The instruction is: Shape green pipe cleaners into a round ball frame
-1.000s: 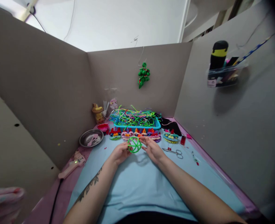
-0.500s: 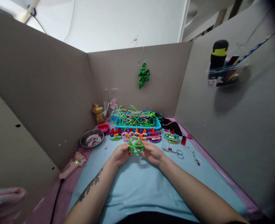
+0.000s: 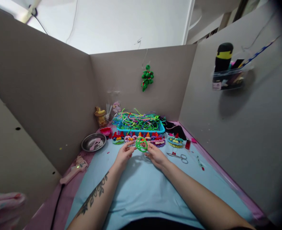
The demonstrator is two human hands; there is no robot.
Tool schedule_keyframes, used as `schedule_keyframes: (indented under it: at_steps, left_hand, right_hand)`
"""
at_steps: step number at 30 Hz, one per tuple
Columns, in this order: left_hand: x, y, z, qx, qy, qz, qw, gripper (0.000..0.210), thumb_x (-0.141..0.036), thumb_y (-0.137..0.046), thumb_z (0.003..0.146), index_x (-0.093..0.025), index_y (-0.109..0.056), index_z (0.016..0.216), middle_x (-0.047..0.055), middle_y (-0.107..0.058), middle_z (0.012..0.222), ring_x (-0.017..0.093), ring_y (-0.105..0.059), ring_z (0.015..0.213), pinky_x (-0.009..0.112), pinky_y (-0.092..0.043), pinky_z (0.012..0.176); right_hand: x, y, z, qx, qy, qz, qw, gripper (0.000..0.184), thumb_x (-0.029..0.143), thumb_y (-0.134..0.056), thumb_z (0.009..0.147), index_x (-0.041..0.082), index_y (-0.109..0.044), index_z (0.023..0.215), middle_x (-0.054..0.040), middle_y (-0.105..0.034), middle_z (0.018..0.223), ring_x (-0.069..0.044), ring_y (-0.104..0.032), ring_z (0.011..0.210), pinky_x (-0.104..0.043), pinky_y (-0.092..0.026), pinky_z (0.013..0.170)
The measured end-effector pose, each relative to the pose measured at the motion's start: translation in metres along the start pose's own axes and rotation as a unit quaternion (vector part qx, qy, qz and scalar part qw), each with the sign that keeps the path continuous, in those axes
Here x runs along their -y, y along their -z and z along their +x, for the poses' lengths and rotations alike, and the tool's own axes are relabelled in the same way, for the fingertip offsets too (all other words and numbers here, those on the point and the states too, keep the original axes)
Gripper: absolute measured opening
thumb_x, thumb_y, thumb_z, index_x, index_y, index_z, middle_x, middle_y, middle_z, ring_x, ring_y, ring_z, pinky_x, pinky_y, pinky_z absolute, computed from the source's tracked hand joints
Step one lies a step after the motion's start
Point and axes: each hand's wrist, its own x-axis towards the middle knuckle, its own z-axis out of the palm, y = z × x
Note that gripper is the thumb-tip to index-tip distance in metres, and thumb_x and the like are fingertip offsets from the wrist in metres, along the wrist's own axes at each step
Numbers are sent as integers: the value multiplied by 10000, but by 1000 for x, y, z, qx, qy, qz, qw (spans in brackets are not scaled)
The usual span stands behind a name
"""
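Observation:
My right hand (image 3: 156,155) grips a round, open frame of bright green pipe cleaner (image 3: 141,144) by its right side, above the blue cloth. The frame now looks like crossing hoops, turned partly edge-on. To its left is my left hand (image 3: 125,154), fingers stretched out and apart, the fingertips close to the frame's left edge; whether they touch it I cannot tell. Behind the hands stands a row of several colourful fuzzy faces, among them a purple-and-red one (image 3: 158,140) and a yellow-and-teal one (image 3: 175,141).
A blue basket (image 3: 141,131) heaped with pipe cleaners stands at the back. Scissors (image 3: 178,157) lie to the right. On the left are a metal bowl (image 3: 88,149) and a pink glue gun (image 3: 74,172) with its cord. Grey panels (image 3: 131,80) enclose the table.
The green frame has turned and risen slightly, tilting from a spoked face to overlapping hoops. My left hand has loosened its hold and drawn left, fingers spreading; my right hand keeps gripping.

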Motion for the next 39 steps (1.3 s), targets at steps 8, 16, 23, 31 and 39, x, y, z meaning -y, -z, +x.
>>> schedule_keyframes:
  at_steps: [8, 16, 23, 31, 39]
  left_hand:
    - [1, -4, -2, 37, 14, -47, 998, 565, -301, -717, 613, -174, -549, 1137, -50, -470, 550, 50, -364, 462, 184, -163, 404]
    - [7, 0, 2, 21, 66, -89, 994, 584, -290, -745, 578, -154, -532, 1105, -84, -409, 495, 25, -280, 392, 190, -124, 381]
    - [7, -1, 2, 31, 87, -138, 986, 560, -223, -743, 576, -191, -508, 1083, -109, -367, 480, 7, -245, 357, 163, -121, 367]
    - [6, -1, 4, -27, 82, -157, 984, 674, -228, -757, 574, -199, -482, 1189, -94, -419, 502, 7, -295, 365, 144, -145, 348]
    - [9, -2, 8, -56, 78, -202, 975, 658, -224, -771, 569, -198, -491, 1163, -91, -407, 535, 5, -296, 377, 128, -130, 346]
  right_hand:
    - [4, -3, -4, -2, -45, 30, 999, 198, 303, -663, 688, 228, -643, 870, -21, -641, 1024, -167, -564, 881, -241, -413, 633]
    - [-1, -4, -3, -2, -55, 5, 998, 181, 327, -675, 685, 215, -655, 826, -17, -647, 904, -134, -554, 778, -205, -412, 568]
    - [-3, -6, -4, -17, -38, 31, 999, 184, 356, -694, 668, 223, -622, 772, 7, -620, 927, -114, -545, 754, -218, -438, 607]
    - [3, -7, -7, -97, 104, -68, 987, 218, 406, -599, 729, 236, -613, 865, -45, -586, 1061, -203, -535, 957, -300, -450, 712]
    - [-1, -15, -13, -99, 366, -491, 784, 154, 253, -584, 755, 243, -700, 857, -71, -470, 1271, -266, -346, 1207, -483, -268, 1009]
